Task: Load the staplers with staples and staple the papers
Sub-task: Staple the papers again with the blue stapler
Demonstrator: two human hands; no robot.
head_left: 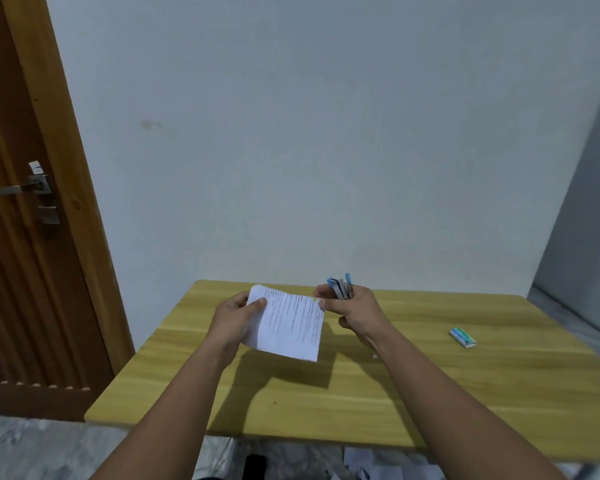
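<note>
Pale wall behind, wooden desk [430, 393] below — your left hand [238, 315] is pinching the papers [288, 323] while your right hand [350, 306] is gripping the blue stapler [340, 288] at their far corner. Seat that corner fully between the stapler's halves — then squeeze firmly.

Single head-worn wide-angle view, looking forward and down over the tabletop [430, 393], wall at 12 o'clock, door [21, 237] at 9 o'clock

wall [326, 133]: pale, plain | door [21, 271]: brown wood, metal handle | table [430, 393]: yellow wood | floor [32, 452]: grey marble
</note>
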